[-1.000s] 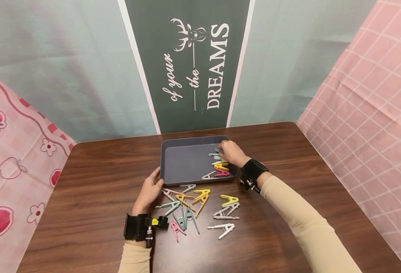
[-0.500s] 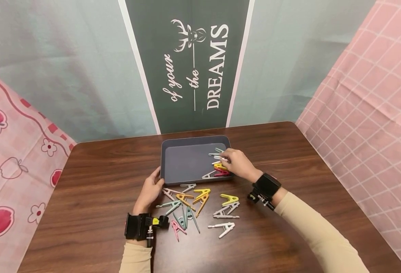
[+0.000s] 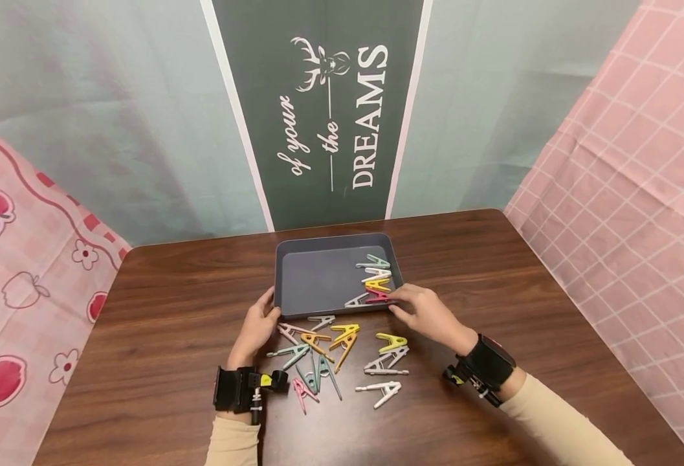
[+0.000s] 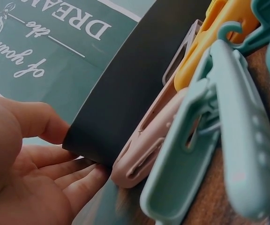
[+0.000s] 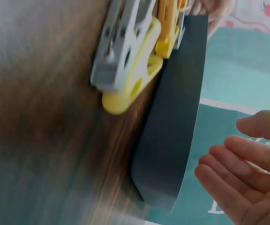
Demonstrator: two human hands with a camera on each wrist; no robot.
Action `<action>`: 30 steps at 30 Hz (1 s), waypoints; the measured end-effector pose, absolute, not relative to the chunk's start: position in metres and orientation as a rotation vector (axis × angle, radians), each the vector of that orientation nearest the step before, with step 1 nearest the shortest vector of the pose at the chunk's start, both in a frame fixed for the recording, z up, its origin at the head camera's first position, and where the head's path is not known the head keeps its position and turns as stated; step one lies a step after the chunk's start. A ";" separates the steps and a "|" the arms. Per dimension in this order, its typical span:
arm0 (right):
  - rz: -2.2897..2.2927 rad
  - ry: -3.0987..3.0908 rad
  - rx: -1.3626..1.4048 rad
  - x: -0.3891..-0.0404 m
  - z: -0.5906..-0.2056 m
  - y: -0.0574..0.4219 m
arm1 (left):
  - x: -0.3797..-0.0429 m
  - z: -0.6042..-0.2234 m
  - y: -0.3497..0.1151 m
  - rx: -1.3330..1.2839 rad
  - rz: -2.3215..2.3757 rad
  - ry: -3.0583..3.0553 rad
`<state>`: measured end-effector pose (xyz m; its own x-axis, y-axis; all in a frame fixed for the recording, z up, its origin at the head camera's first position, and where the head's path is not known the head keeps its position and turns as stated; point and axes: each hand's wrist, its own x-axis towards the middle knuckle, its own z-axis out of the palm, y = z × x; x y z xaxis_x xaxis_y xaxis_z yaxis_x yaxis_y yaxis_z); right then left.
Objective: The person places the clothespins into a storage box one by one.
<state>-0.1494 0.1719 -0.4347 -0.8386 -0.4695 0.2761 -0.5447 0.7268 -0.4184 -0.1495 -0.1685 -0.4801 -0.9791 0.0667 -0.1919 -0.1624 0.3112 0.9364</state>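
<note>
A dark grey tray point(image 3: 318, 278) lies on the wooden table. My left hand point(image 3: 257, 329) holds its near left corner, thumb against the front wall and fingers along the side, close to a pale pink clothespin point(image 4: 149, 140) and a mint clothespin point(image 4: 247, 140). Along the tray's right side is a column of clothespins: mint point(image 3: 376, 262), white point(image 3: 379, 274), yellow point(image 3: 378, 285) and red point(image 3: 378, 296), with a grey one point(image 3: 356, 301) beside the red. My right hand point(image 3: 429, 316) is at the near right corner, its fingers spread and holding nothing in the right wrist view.
In front of the tray, several clothespins overlap, among them orange point(image 3: 315, 339), teal point(image 3: 323, 370) and pink point(image 3: 304, 391). To their right lie a lime one point(image 3: 391, 341), grey ones point(image 3: 386, 362) and a white one point(image 3: 382, 392). Curtains hang behind and beside the table point(image 3: 190, 278).
My right hand has moved from the mint clothespin in the tray down along the column toward me, to the near right corner. My left hand has stayed on the tray.
</note>
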 end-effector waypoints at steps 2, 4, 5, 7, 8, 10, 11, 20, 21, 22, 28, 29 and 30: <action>0.730 -2.774 0.852 -0.143 -0.435 0.171 | -0.149 -0.479 -0.169 -0.084 1.734 2.381; 0.721 -2.778 0.894 -0.137 -0.435 0.170 | -0.149 -0.479 -0.169 -0.086 1.731 2.380; 0.713 -2.781 0.918 -0.134 -0.435 0.170 | -0.149 -0.479 -0.170 -0.091 1.731 2.376; 0.697 -2.799 0.959 -0.130 -0.436 0.170 | -0.148 -0.479 -0.170 -0.093 1.728 2.375; 0.689 -2.816 0.971 -0.128 -0.436 0.170 | -0.148 -0.479 -0.171 -0.092 1.732 2.374; 0.676 -2.849 0.987 -0.124 -0.437 0.171 | -0.148 -0.480 -0.170 -0.089 1.736 2.374; 0.671 -2.865 0.990 -0.123 -0.437 0.171 | -0.148 -0.481 -0.170 -0.087 1.739 2.370; 0.621 -2.976 1.002 -0.118 -0.444 0.175 | -0.149 -0.480 -0.169 -0.078 1.734 2.376; 0.620 -2.987 1.008 -0.118 -0.445 0.175 | -0.148 -0.480 -0.169 -0.073 1.735 2.378; 0.617 -3.000 1.015 -0.118 -0.447 0.175 | -0.148 -0.479 -0.170 -0.067 1.738 2.378; 0.586 -2.999 1.081 -0.117 -0.455 0.177 | -0.148 -0.478 -0.169 -0.078 1.734 2.388; 0.585 -2.992 1.087 -0.117 -0.456 0.177 | -0.148 -0.479 -0.169 -0.083 1.734 2.387; 0.583 -2.986 1.091 -0.117 -0.456 0.177 | -0.148 -0.479 -0.169 -0.090 1.732 2.387</action>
<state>-0.1174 0.1774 -0.4563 -0.7684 -0.6389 0.0376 -0.6061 0.7075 -0.3634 -0.1483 -0.1691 -0.4789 -0.9800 0.0629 -0.1891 -0.1602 0.3152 0.9354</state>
